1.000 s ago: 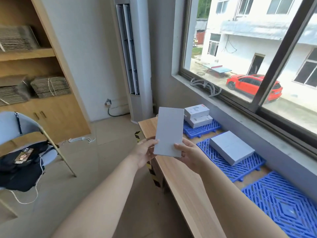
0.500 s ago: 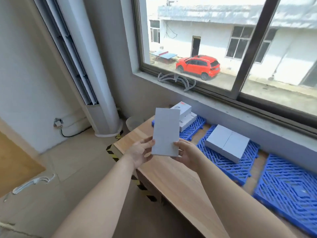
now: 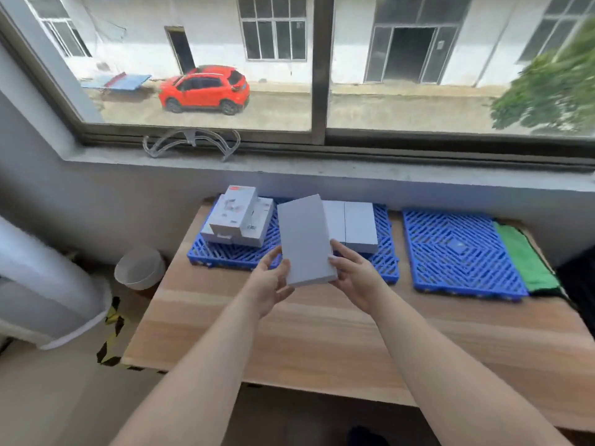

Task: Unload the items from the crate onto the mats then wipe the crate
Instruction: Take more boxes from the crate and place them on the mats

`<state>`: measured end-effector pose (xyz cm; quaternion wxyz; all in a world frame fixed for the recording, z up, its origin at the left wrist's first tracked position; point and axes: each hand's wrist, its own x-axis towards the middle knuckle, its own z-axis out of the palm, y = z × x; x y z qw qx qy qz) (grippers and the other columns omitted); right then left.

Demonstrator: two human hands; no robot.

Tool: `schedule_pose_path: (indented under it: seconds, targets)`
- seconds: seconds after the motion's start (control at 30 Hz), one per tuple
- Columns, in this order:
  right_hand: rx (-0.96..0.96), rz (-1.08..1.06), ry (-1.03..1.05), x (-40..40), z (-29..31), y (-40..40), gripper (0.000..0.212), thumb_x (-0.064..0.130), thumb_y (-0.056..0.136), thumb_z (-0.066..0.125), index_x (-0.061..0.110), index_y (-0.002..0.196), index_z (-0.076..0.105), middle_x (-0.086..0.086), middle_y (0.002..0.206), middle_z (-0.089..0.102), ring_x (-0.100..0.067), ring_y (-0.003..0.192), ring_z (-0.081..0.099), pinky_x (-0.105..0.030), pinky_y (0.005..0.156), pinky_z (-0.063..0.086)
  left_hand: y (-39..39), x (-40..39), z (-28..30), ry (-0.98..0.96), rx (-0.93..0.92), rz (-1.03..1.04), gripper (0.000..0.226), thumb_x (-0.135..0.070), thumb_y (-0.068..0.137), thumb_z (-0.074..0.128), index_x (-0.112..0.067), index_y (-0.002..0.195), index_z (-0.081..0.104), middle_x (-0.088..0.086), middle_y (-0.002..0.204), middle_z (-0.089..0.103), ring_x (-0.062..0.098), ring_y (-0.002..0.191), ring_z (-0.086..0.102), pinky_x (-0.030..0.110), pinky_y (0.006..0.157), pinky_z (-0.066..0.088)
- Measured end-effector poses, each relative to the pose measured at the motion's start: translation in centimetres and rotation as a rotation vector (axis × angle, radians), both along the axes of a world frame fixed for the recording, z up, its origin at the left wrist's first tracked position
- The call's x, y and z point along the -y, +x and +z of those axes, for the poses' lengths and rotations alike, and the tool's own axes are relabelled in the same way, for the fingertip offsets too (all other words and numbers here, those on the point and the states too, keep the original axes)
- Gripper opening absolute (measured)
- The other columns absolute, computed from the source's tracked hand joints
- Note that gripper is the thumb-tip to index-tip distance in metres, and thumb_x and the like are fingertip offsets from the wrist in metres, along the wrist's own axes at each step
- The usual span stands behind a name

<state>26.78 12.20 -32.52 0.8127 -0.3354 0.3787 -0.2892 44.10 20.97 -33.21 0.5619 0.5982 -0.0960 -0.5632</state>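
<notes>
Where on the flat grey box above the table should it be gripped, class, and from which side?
Grip the flat grey box by its two long edges near the bottom end, coming in from both sides, as the left hand and right hand do. It is thin, broad and held on end, so its narrow edges suit fingers best.

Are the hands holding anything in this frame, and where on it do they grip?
Yes: a flat grey box, held above the table by both hands at its near end, left hand on the left edge, right hand on the right edge.

Bright daylight thru window [image 3: 322,59]; edges warped, blurry at right.
</notes>
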Motion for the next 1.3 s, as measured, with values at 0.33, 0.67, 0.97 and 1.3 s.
schedule_pose_path:
  seconds: [0.33,0.67,0.97,1.3]
  targets:
    - [-0.231,-0.108,-0.065,9.0,-5.9,-2.3,0.051,-0.002,0.095,0.054,0.014,0.142,0.048,-0.008,0.127,0.064,-0.026,0.118,0.06,-0.038,0.093,0.052,-2.8,11.8,-4.4,0.087,0.097,-0.117,0.034,-0.015,0.1,0.056,-0.038,0.125,0.05,-0.001,0.117,0.059,0.026,0.104,0.063,0.042,0.079,0.057]
    - [-0.465,-0.165,-0.114,18.2,-7.3,0.9,0.048,0.005,0.096,0.056,0.015,0.143,0.047,0.003,0.136,0.053,-0.009,0.116,0.05,-0.025,0.098,0.042,-1.2,22.3,-5.9,0.19,0.36,-0.277,0.053,-0.018,0.099,0.054,-0.031,0.148,0.039,-0.011,0.101,0.059,0.014,0.087,0.055,0.03,0.076,0.049]
    - [-0.602,-0.196,-0.063,20.6,-10.4,2.0,0.044,0.004,0.096,0.055,0.019,0.137,0.055,0.006,0.134,0.06,-0.011,0.126,0.051,-0.023,0.098,0.041,0.4,26.0,-8.6,0.237,0.366,-0.363,0.056,-0.012,0.097,0.057,-0.029,0.148,0.041,-0.004,0.122,0.057,0.017,0.114,0.053,0.043,0.106,0.044]
    - [-0.649,-0.308,-0.104,21.6,-11.2,2.4,0.041,0.004,0.097,0.053,0.015,0.136,0.056,0.005,0.133,0.06,-0.009,0.123,0.051,-0.021,0.098,0.04,0.4,27.7,-10.1,0.193,0.392,-0.414,0.051,-0.013,0.095,0.058,-0.033,0.142,0.049,-0.01,0.122,0.062,0.016,0.118,0.056,0.042,0.105,0.046]
